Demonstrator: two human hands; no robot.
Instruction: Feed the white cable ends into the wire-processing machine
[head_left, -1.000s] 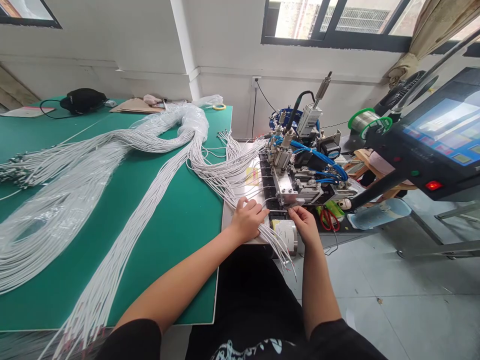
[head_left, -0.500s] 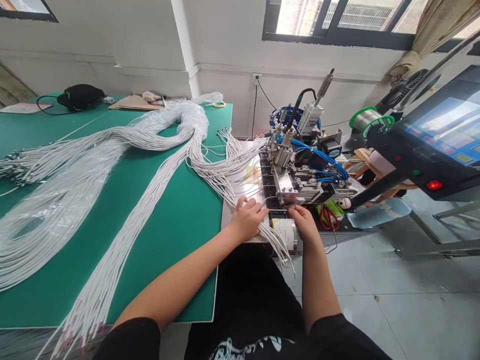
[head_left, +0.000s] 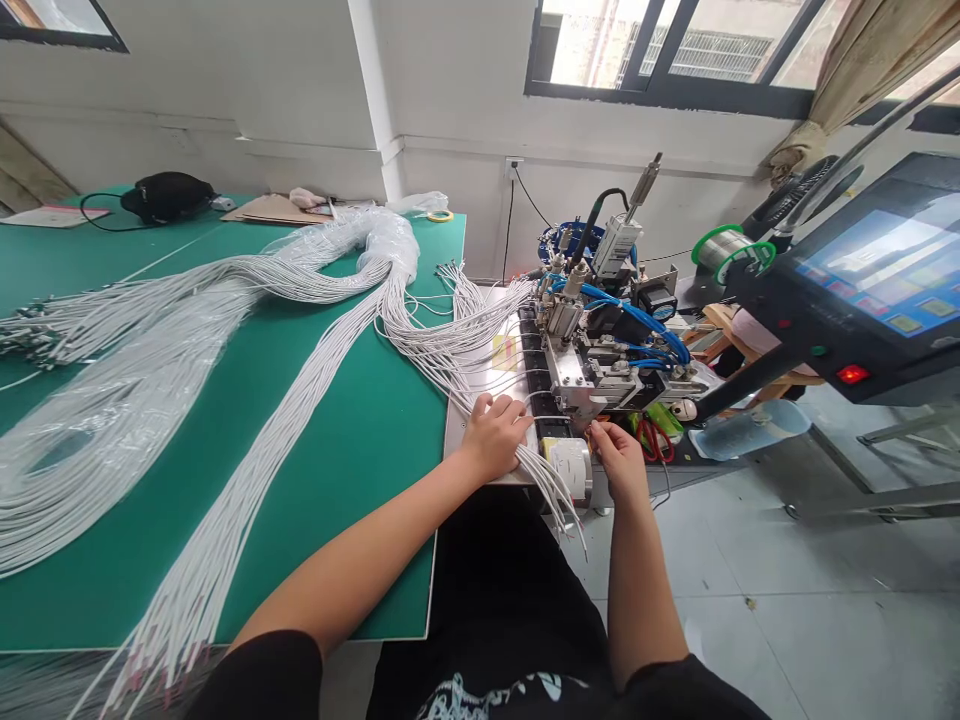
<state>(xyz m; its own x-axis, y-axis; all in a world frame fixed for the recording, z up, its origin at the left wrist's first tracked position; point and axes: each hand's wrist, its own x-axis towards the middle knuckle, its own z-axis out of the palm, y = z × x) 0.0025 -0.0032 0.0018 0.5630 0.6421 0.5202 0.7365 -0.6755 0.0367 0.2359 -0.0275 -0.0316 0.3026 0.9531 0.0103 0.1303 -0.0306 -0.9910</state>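
In the head view, your left hand [head_left: 495, 440] grasps a white cable [head_left: 553, 418] lying across the black rail [head_left: 541, 378]; keep it straight. Your right hand [head_left: 622, 462] pinches near its end (gripping wire or not, I can't tell); go gently.

No wording, number or brand can be read. At the right of the frame, the tilted screen [head_left: 892, 260] shows a blue page with small blocks, its characters lost to glare. Right of centre, the pale label [head_left: 566, 465] on a metal cylinder [head_left: 588, 475] carries marks too faint to make out. The white print [head_left: 456, 693] on the black shirt [head_left: 510, 660], bottom centre, is illegible, as is the yellowish sticker [head_left: 500, 350] near the centre.
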